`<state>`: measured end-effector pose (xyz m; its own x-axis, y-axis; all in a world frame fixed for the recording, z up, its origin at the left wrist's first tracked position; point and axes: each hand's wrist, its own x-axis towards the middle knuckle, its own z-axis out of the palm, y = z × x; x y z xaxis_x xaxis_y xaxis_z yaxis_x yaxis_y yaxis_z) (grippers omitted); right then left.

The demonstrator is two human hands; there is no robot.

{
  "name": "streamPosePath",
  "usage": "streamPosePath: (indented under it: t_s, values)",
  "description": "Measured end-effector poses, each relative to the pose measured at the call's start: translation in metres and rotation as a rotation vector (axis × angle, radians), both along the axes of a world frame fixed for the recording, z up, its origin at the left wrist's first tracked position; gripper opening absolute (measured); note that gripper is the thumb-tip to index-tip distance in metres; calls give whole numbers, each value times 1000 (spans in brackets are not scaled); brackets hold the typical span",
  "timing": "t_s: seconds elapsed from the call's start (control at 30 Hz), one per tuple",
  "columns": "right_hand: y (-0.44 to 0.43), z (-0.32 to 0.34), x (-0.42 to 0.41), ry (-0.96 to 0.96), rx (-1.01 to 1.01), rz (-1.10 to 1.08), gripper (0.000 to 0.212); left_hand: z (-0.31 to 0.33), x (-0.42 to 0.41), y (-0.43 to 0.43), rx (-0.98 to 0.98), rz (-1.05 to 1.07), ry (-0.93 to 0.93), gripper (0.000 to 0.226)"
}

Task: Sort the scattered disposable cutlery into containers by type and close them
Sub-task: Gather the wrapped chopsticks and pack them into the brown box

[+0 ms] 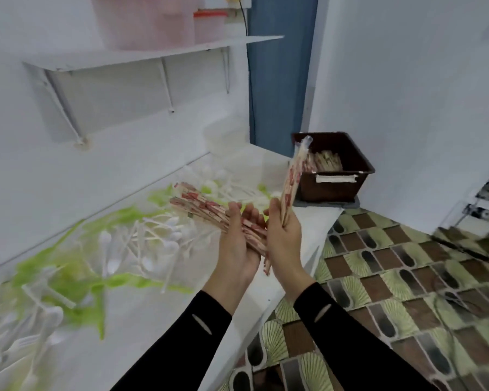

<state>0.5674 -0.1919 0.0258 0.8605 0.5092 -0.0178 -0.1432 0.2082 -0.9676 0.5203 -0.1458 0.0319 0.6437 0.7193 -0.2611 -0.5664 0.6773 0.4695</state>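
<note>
Bundle of paper-wrapped chopsticks [201, 208] is held across the palm of the left hand [237, 244], fingers curled round it. Long axis runs from the wrist side up and leftward, far ends fanned out over the counter [181, 320].

Smaller sheaf of wrapped chopsticks [292, 179] is clamped between thumb and fingers of the right hand [284, 235]. It is held nearly upright, tips leaned toward the brown bin [339, 187].

More chopsticks are seen lying inside the bin, which is set on a grey lid [328, 204] at the counter's far end.

White plastic spoons [153, 235] and green plastic cutlery [76, 277] are strewn on the counter below and left of the hands, blurred. A wall shelf [153, 53] is fixed above.
</note>
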Motion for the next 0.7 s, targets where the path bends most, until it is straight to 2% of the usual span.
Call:
streamPosePath:
  t_s: [0.13, 0.27, 0.47, 0.6, 0.7]
  values:
    - [-2, -1, 64, -125, -77, 4, 26, -2, 53, 18, 29, -29, 14, 21]
    - [6, 11, 137, -121, -84, 30, 23, 6, 118, 36, 90, -85, 43, 14]
    - [29, 35, 238, -160, -132, 26, 36, 26, 206, 64, 334, -180, 220, 23]
    - [50, 58, 304, -186, -162, -7, 23, 35, 260, 90, 465, -200, 299, 31]
    - [65, 57, 344, -185, -177, -38, 24, 34, 298, 107, 516, -197, 321, 29]
